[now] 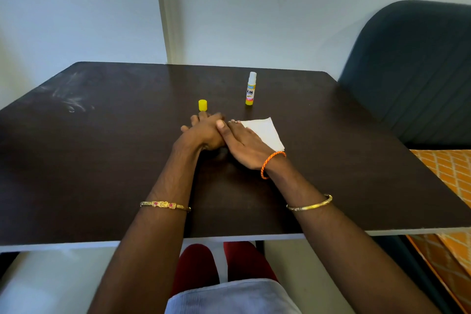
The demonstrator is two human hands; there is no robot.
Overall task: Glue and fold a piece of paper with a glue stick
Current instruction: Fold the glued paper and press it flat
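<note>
paper folded, on table | both hands flat, fingers straight: right hand pressing paper, left hand beside | glue stick upright, cap off | judged: glue and fold done; recapping left

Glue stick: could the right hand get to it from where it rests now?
Probably yes. The glue stick stands upright and uncapped beyond the paper under the right hand, with only bare table between.

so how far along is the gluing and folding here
Done: the glue stick stands uncapped, its yellow cap set apart on the table, and the paper looks folded. In hand: the right hand lies flat on the paper, pressing it, with the left hand alongside. Left: possibly more folds, and recapping the stick.
</note>
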